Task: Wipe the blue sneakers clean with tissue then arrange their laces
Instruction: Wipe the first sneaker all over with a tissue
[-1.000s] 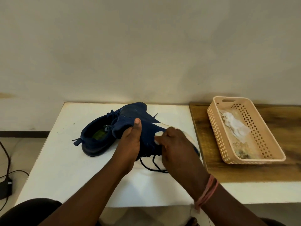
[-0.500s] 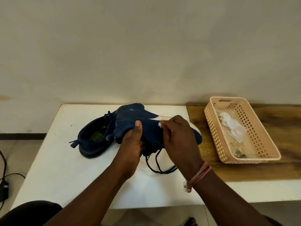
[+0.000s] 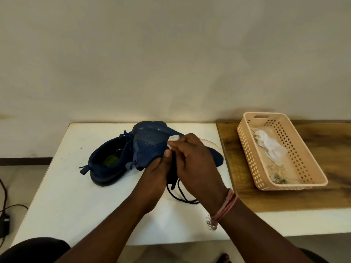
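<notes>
- Here the left hand grips the raised blue sneaker by its soft knit side, above the white table.
- The right hand pinches a small wad of tissue against the upper.
- The shoe looks light and pliable (the fabric probably dents under pressure), so the firmer sole edge seems the better hold.
- The second sneaker lies just behind; loose laces dangle onto the table.
</notes>
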